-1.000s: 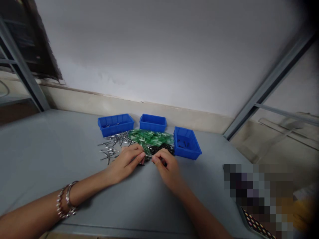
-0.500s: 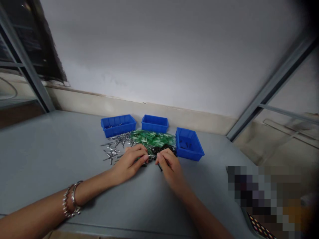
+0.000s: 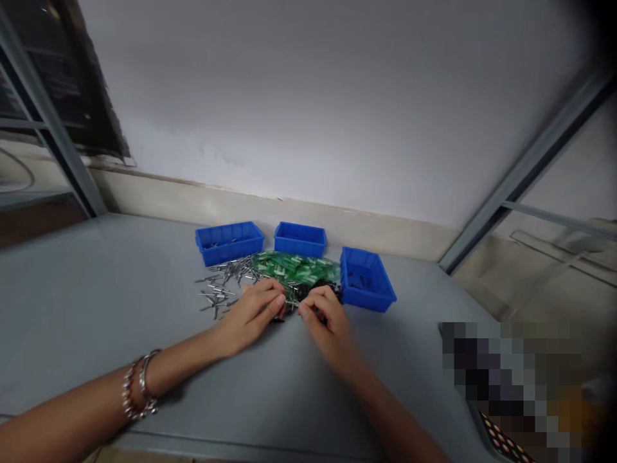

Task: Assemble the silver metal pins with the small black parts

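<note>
My left hand (image 3: 258, 312) is closed in a pinch, with a thin metal piece (image 3: 292, 303) between its fingertips. Facing it, my right hand (image 3: 325, 320) pinches the other end of that same piece. Just beyond my hands lie a pile of small black parts (image 3: 308, 290) and a heap of green pieces (image 3: 294, 267). Loose silver metal parts (image 3: 216, 297) are scattered beside my left hand. The undersides of both hands are hidden.
Three blue bins stand around the piles: a left one (image 3: 231, 249) with a few metal parts, a middle one (image 3: 299, 246), and a right one (image 3: 369, 297) with some black parts. Behind the grey table (image 3: 120, 283) is a wall. Metal posts rise at both sides.
My right hand has moved slightly left, closer to my left hand, and its fingers are more curled. A dark part seen under my right fingers no longer shows there.
</note>
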{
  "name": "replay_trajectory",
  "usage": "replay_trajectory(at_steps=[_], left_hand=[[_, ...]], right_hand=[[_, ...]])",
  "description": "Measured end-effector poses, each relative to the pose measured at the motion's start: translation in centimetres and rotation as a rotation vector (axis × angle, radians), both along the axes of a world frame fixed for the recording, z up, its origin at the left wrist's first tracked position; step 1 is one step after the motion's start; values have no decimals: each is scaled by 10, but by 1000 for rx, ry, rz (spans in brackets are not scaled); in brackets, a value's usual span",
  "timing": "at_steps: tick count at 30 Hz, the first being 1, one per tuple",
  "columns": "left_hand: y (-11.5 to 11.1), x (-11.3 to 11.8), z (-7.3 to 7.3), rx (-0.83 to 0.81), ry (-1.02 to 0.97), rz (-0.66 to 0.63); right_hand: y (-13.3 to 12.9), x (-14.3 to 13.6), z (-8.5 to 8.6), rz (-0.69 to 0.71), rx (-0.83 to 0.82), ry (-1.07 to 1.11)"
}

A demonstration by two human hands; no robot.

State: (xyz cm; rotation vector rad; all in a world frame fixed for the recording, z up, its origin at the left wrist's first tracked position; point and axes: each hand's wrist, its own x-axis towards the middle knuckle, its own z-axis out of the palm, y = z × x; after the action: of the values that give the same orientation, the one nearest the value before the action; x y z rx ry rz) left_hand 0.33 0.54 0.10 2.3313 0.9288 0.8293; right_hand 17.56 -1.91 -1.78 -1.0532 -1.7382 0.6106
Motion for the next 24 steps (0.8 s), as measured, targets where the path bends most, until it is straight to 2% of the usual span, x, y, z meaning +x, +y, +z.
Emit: replay_trajectory(at_steps=[6, 12, 15, 17, 19, 21, 22, 24], left_hand=[[2, 0, -3, 9, 4, -32], [-1, 1, -1, 7, -17, -7], [0, 2, -2, 30, -25, -4], [7, -3, -2, 104, -51, 34], [19, -15, 2, 234, -71, 139], [36, -33, 8, 395, -25, 326], [46, -44, 11, 458, 5, 433], [64, -65, 16, 509, 58, 682]], right_hand=[[-2, -1, 2, -19, 33, -13], [0, -1, -2, -6, 47, -74], [1, -4, 4, -25, 55, -117], [-6, 3, 12, -66, 105, -168], [-24, 23, 16, -186, 209, -247], [-52, 60, 12, -461, 323, -385], [-69, 84, 6, -609, 363, -470], [-101, 136, -13, -809, 324, -589]])
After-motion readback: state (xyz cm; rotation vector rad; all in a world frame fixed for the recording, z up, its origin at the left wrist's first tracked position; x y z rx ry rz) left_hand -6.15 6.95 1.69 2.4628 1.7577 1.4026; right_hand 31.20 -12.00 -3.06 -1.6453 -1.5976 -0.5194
